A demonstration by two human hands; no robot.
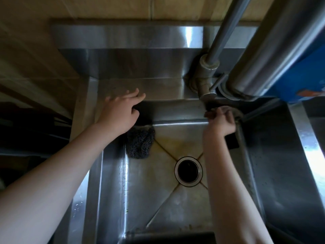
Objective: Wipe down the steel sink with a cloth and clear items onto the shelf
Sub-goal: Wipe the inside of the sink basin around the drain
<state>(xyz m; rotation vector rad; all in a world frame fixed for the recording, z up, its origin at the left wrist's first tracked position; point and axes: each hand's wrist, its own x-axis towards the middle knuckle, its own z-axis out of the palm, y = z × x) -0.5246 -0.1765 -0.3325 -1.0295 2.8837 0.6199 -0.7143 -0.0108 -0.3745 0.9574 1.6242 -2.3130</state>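
A kitchen wash-up area, seemingly a commercial one, was shown. A deep steel sink (pixel 112 182) with a creased, stained floor and a round drain (pixel 188 171) was seen, joined on the right to a second basin (pixel 274 147). A tall steel backsplash (pixel 123 37) was set against beige wall tiles (pixel 105 7). A heavy tap fitting (pixel 205 74) with a thick riser pipe (pixel 226 27) was mounted on the back ledge. A dark wire scourer (pixel 139 144) was lodged in the sink's far left corner.
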